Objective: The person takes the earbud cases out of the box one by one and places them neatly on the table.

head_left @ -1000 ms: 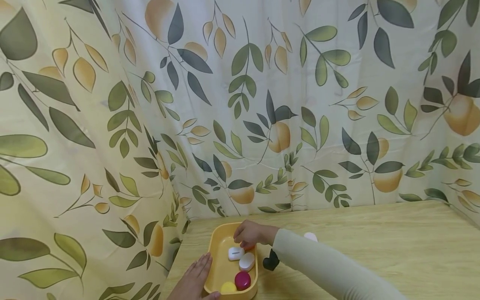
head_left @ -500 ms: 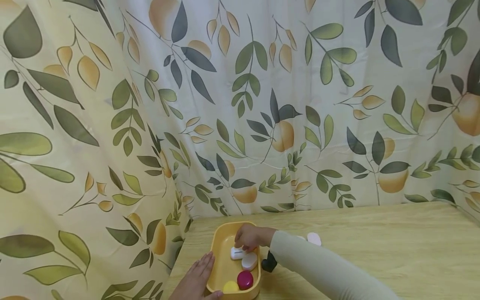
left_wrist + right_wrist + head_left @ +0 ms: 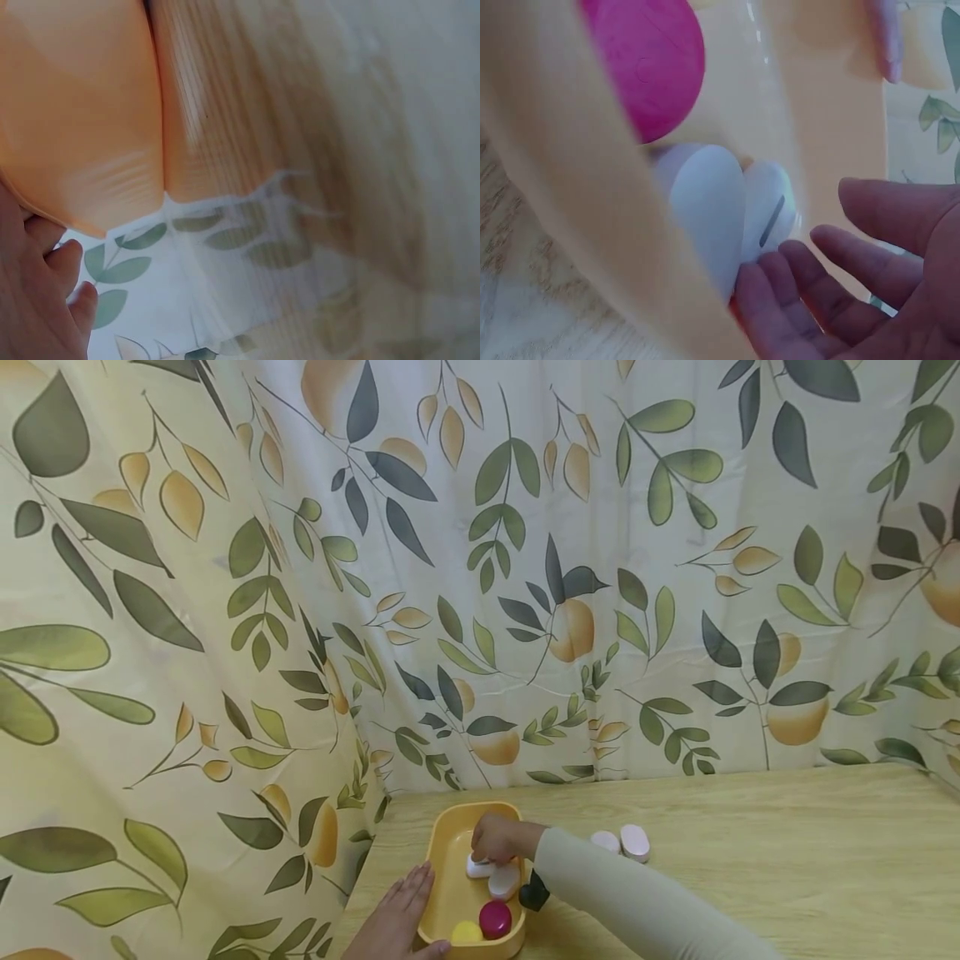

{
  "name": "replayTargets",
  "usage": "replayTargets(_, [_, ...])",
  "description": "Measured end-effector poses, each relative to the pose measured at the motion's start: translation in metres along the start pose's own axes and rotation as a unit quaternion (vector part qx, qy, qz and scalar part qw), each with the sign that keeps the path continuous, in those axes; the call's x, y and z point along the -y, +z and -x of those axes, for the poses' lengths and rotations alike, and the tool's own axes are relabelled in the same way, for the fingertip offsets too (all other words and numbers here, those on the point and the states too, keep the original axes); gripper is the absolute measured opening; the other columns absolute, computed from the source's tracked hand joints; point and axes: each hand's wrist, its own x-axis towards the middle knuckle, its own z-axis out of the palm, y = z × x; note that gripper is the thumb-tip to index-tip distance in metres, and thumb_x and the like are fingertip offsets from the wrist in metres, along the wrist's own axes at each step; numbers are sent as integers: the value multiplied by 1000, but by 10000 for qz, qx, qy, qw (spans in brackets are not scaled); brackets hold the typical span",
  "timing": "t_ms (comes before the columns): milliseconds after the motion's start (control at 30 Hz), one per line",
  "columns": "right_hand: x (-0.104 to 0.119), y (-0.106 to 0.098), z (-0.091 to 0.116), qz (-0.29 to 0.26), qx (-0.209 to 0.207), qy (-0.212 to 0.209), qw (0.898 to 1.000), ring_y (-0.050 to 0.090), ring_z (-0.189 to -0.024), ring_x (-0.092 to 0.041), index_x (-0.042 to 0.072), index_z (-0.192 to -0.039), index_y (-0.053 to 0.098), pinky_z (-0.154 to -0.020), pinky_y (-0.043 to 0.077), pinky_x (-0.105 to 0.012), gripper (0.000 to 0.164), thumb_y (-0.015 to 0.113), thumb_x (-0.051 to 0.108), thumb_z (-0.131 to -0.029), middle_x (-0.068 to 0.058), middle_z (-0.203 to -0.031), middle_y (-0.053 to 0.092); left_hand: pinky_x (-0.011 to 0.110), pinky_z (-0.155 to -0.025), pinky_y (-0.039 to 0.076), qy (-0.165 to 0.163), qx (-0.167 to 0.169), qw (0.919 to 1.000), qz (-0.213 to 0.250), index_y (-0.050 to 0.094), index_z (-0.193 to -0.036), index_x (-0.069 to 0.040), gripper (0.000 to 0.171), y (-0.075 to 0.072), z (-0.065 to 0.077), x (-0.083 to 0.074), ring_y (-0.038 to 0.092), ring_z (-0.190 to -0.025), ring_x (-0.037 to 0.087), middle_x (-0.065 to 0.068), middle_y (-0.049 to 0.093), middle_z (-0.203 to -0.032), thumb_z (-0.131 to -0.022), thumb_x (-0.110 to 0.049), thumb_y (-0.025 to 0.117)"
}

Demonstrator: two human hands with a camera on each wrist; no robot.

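Head view: a yellow tray [image 3: 448,903] stands on the bench [image 3: 720,856], containing a white case [image 3: 477,867], a white oval container [image 3: 504,883], a magenta round container [image 3: 495,919] and a yellow disc [image 3: 467,932]. The left hand [image 3: 396,912] lies straight-fingered along its left wall; the right hand [image 3: 495,838] is inside, over the white case. Left wrist view: the left fingers [image 3: 66,262], released, meet the tray's edge. Right wrist view: the right fingers [image 3: 829,296], loosely bent and released, lie at the dark-slotted white case.
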Motion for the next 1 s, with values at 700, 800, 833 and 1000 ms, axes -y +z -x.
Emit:
replayTargets(700, [-1, 14, -7, 1531, -432, -692, 9848, 17, -50, -7, 14, -50, 33, -48, 14, -20, 43, 70, 3, -69, 10, -51, 21, 53, -107, 33, -7, 30, 10000, 19, 32, -150, 3, 92, 0, -1, 0, 30, -141, 28, 15, 29, -156, -92, -68, 44])
replayTargets(800, [1, 17, -6, 1389, -340, -261, 9894, 31, -54, -11, 9, -58, 50, -51, 27, -21, 27, 72, 8, -72, 5, -58, 37, 52, -107, 33, 12, 21, 10000, -54, 32, -149, 3, 93, 1, -1, 0, 29, -141, 28, 15, 30, -156, -92, -69, 43])
replayTargets(833, [2, 17, -6, 1306, -325, -99, 9908, 37, -58, -12, 6, -65, 56, -54, 32, -22, 19, 73, 10, -72, 3, -63, 44, 52, -107, 33, 29, 3, 10000, -81, 32, -149, 3, 93, 1, -1, 0, 29, -141, 28, 16, 30, -155, -92, -69, 43])
replayTargets(1000, [3, 21, -8, 935, -390, 413, 9940, 51, -76, -19, -4, -99, 67, -77, 49, -30, 30, 74, 11, -75, -6, -87, 61, 52, -106, 34, 97, -72, 9998, -145, 33, -148, 4, 94, 1, -1, -2, 30, -141, 28, 16, 31, -155, -91, -70, 43])
